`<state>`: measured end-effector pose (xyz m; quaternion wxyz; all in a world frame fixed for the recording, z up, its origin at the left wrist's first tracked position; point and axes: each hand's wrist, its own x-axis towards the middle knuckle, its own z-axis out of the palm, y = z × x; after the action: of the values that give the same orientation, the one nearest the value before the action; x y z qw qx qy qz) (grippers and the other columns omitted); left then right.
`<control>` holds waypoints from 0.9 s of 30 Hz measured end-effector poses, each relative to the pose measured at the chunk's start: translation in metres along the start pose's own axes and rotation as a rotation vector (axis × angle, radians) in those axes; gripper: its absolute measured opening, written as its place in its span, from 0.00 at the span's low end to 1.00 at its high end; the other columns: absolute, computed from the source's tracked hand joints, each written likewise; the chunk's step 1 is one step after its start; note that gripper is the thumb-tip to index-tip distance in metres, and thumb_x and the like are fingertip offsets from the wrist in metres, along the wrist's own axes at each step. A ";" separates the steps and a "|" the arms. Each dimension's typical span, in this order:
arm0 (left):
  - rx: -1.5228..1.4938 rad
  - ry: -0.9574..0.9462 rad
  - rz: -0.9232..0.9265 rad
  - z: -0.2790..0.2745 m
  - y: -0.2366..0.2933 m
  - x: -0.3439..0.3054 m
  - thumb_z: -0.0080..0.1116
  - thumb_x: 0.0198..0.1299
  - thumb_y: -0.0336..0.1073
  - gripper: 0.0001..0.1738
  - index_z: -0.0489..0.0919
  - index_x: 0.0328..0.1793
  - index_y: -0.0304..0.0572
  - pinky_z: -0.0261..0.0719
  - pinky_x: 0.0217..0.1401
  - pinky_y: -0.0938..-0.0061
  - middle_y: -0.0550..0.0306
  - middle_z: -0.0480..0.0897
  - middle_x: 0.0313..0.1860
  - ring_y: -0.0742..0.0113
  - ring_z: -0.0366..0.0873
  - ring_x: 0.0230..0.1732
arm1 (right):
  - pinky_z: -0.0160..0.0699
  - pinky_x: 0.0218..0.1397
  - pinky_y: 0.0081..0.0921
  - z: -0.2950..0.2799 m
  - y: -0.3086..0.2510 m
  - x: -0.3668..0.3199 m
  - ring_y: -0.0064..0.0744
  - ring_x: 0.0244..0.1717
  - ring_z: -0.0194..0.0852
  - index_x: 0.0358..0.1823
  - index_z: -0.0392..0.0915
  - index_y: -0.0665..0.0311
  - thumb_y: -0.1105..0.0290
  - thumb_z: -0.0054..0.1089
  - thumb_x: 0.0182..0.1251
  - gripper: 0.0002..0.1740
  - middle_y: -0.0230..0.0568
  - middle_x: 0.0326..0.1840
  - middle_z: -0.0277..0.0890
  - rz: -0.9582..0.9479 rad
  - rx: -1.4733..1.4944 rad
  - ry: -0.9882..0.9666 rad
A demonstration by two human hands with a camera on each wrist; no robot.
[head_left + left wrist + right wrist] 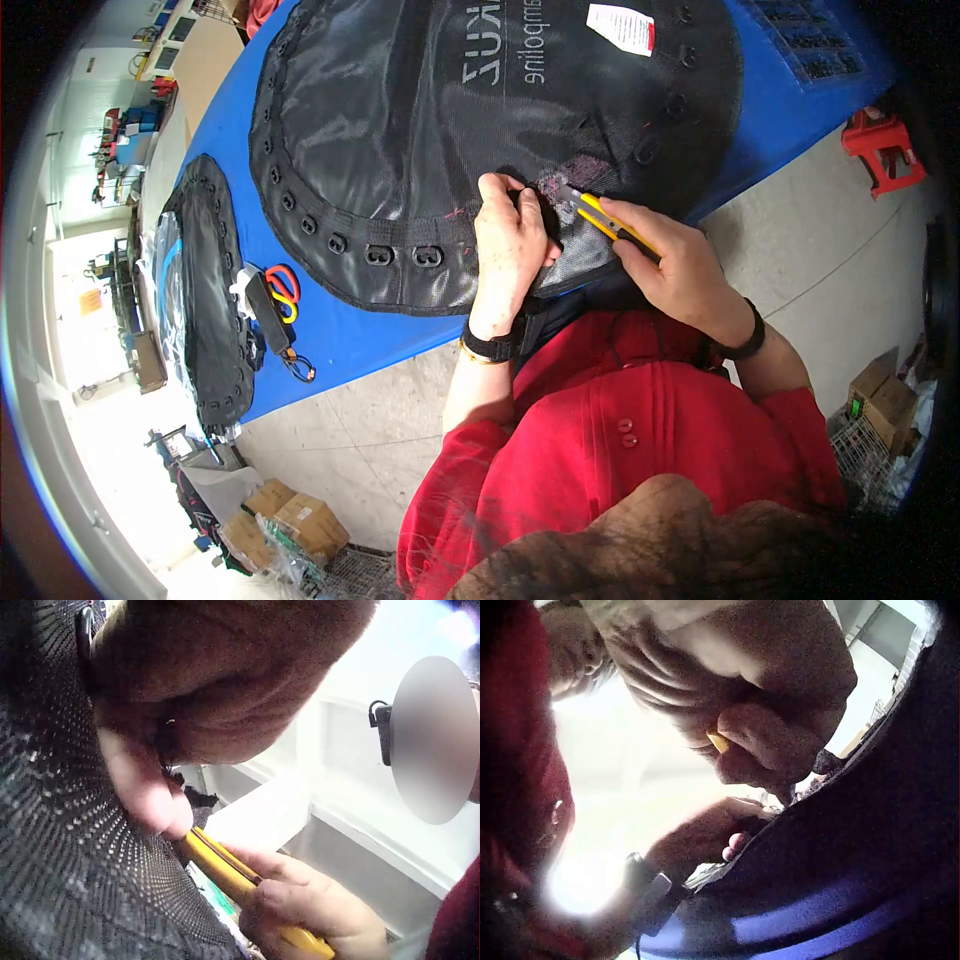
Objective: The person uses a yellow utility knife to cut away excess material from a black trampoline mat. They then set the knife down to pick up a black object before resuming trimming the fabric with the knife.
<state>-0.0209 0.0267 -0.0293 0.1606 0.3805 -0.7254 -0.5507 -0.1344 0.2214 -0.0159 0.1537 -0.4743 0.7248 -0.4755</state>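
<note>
A black trampoline mat (360,120) with white lettering lies across the blue table. My left hand (511,235) grips a bunched part of the mat near its front edge, fingers curled; what lies inside the fist is hidden. In my right hand (675,262) is a yellow utility knife (606,216), its tip toward the left knuckles over a patch of pinkish loose threads (585,175). The left wrist view shows the knife's yellow body (225,870) close to the left fingertips, beside the mat's woven mesh (112,877). Black plastic buckles (428,257) line the mat's border.
On the blue table (330,350), scissors with red and yellow handles (285,292) lie by a second, smaller black mat (205,300). A compartment tray (808,40) sits at the far right. A red stool (880,153) and cardboard boxes (310,523) stand on the floor.
</note>
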 end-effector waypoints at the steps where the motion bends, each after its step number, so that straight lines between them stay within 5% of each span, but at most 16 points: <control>1: -0.003 -0.005 0.007 -0.001 -0.001 0.000 0.55 0.83 0.30 0.09 0.67 0.57 0.37 0.81 0.14 0.67 0.50 0.81 0.22 0.63 0.83 0.15 | 0.89 0.65 0.44 0.000 -0.001 0.001 0.57 0.66 0.88 0.74 0.78 0.67 0.79 0.66 0.75 0.26 0.58 0.67 0.86 0.000 -0.017 0.012; 27: -0.008 -0.002 0.061 0.001 -0.009 0.000 0.53 0.83 0.29 0.09 0.65 0.57 0.36 0.80 0.14 0.66 0.48 0.80 0.22 0.63 0.82 0.14 | 0.90 0.61 0.48 0.008 -0.008 0.007 0.58 0.58 0.90 0.77 0.78 0.60 0.78 0.65 0.74 0.29 0.55 0.61 0.88 -0.048 -0.052 -0.081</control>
<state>-0.0181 0.0268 -0.0379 0.1782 0.3571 -0.7347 -0.5486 -0.1287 0.2109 -0.0118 0.1594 -0.5141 0.7185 -0.4405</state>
